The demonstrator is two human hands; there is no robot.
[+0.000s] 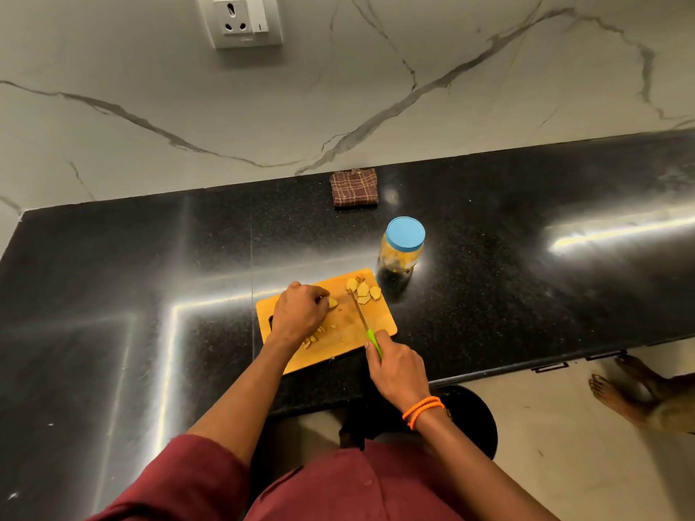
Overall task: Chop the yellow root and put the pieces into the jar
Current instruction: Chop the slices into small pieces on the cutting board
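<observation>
An orange cutting board (338, 344) lies on the black counter. My left hand (297, 314) grips a yellow root piece (333, 303) on the board's left half. My right hand (395, 370) holds a green-handled knife (361, 317), its blade lying over the board just right of the root. Several pale yellow slices (363, 290) lie at the board's far right corner, and small bits (314, 338) lie near my left wrist. A clear jar (402, 250) with a blue lid on it stands just beyond the board, with yellow pieces inside.
A folded brown checked cloth (354, 188) lies against the marble wall behind the jar. A socket (240, 20) is on the wall. The counter's front edge (526, 366) runs to the right. Another person's bare feet (624, 389) stand on the floor at right.
</observation>
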